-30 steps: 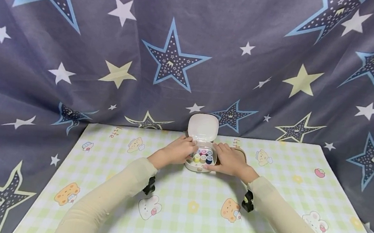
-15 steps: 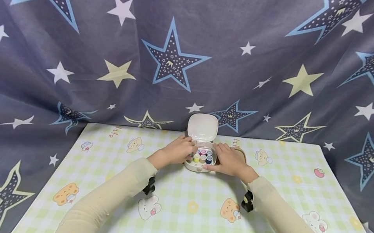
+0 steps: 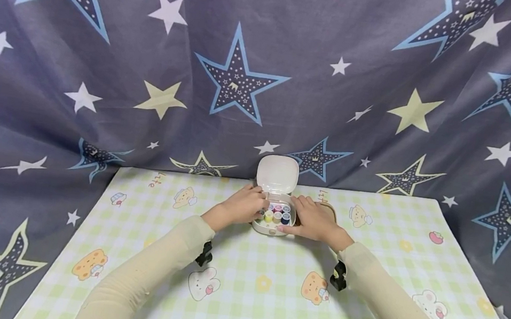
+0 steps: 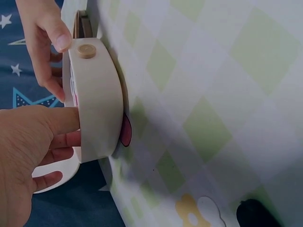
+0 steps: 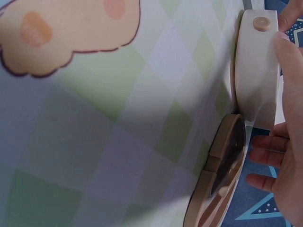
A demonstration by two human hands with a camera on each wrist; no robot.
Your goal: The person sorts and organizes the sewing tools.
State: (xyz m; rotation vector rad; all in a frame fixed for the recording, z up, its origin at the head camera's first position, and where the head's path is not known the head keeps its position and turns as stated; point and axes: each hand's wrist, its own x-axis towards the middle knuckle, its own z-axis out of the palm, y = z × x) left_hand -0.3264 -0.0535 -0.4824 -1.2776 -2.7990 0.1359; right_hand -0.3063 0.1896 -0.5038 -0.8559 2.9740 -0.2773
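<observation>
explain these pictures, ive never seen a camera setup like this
No machine: a person works bare-handed. The wide picture comes from a camera on the head; the two smaller ones from cameras on the wrists. On the checked tablecloth sits a white case with its lid raised, containing colored spools that look like thread. The left hand reaches in over the left edge; whether it pinches anything is hidden. The right hand holds the right side. A brown-edged object lies beside the case. A starry cloth hangs behind.
</observation>
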